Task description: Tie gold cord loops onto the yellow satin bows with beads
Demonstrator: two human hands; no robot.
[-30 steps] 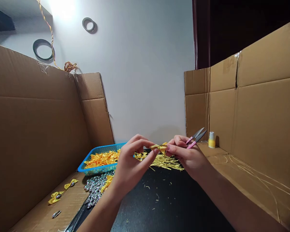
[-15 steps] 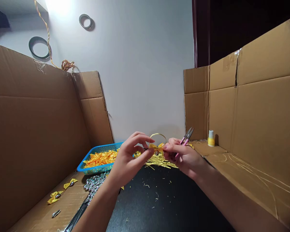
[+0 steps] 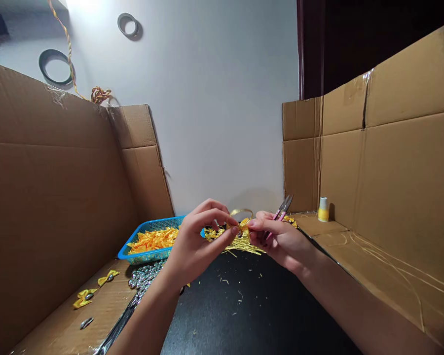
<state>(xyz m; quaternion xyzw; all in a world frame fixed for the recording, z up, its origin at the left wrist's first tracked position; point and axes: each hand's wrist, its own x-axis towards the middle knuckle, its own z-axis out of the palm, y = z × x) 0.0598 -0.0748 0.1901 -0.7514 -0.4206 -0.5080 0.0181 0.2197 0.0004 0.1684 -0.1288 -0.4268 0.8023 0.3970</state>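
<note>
Glare blew out the wall (image 3: 214, 98) top-left; my far right was dark, spool (image 3: 323, 209) shadowed.

A twisted cord (image 3: 69, 48) hangs across the larger dark ring (image 3: 42, 63).

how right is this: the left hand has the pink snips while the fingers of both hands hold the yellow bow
Wrong hand: the head view shows the pink snips in the right hand, not the left hand. The fingers of both do hold the yellow bow.
</note>
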